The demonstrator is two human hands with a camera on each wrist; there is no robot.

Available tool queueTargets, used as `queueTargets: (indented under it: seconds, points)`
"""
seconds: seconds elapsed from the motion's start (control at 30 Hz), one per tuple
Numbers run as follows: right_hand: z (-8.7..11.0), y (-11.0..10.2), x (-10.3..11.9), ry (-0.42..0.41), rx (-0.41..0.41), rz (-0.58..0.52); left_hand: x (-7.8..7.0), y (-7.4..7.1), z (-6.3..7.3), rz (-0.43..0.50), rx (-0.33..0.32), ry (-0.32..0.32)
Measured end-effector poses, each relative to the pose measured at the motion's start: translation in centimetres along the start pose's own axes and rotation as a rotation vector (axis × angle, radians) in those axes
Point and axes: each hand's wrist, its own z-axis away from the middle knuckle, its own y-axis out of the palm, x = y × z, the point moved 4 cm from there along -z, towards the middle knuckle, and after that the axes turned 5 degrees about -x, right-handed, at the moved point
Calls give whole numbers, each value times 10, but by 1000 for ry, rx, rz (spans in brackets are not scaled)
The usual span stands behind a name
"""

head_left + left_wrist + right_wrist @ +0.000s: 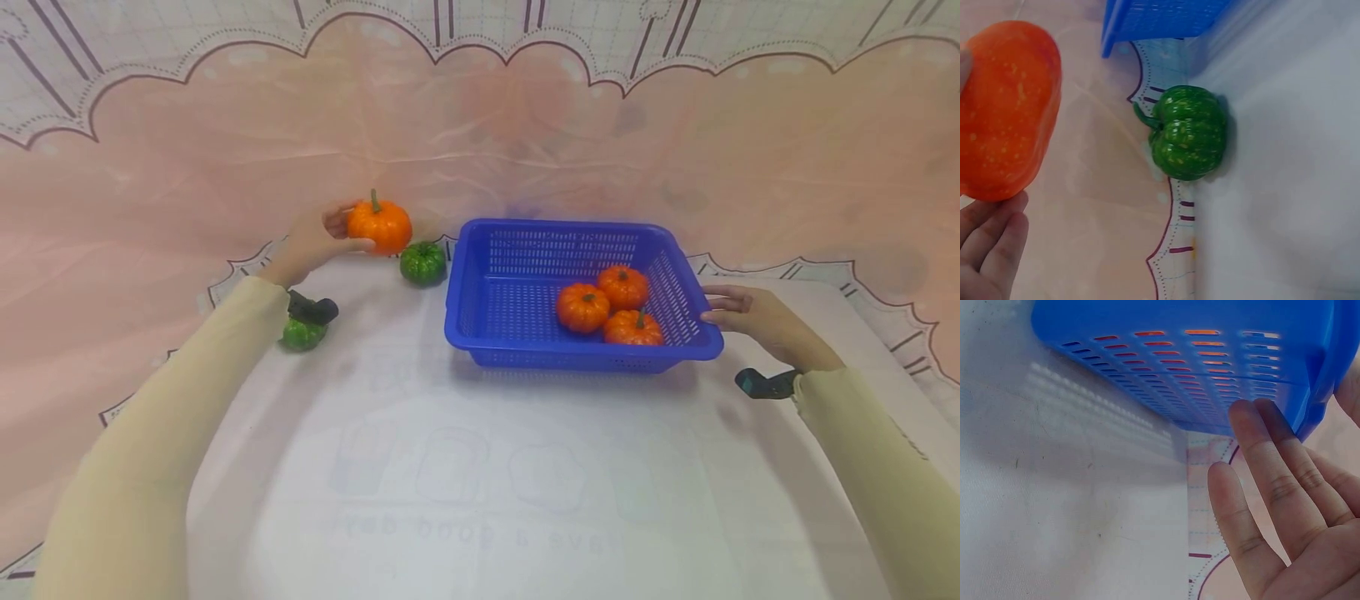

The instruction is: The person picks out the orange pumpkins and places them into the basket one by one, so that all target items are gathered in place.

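Note:
In the head view, my left hand (306, 242) holds an orange pumpkin (381, 227) with a green stem, raised at the back left. Its fingers (1000, 250) touch the pumpkin's side in the left wrist view. Just below and right of it sits a green pumpkin (423, 264). My right hand (765, 321) is at the right end of a blue plastic basket (517, 343). Its fairly straight fingers (1279, 469) lie against or close to the outer wall, under the rim. Several orange pumpkins (582, 307) rest in the basket's right part.
A second green object (302, 335), partly hidden by the left wrist's black strap device (315, 310), lies on the white tabletop (480, 467). A pink patterned cloth (225, 175) hangs behind the table. The basket stands right of the nearer green pumpkin.

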Motion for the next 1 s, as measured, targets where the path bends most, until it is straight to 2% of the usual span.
queueTargets:
  seconds: [0.23,0.47,0.7,0.93,1.0]
  points:
    - [0,1,-1,-3,0,-35,-13,-2,-1,-37,95,-13]
    - [-1,2,-1,-3,-1,-36,-23,6,-10,3,208,-31]
    - [-1,2,-1,8,-2,-23,-33,21,-20,22,239,-10]
    - [-1,2,0,2,-8,-1,-42,41,-31,142,275,43]
    - [-1,2,0,0,-5,-10,-46,47,-33,149,286,61]
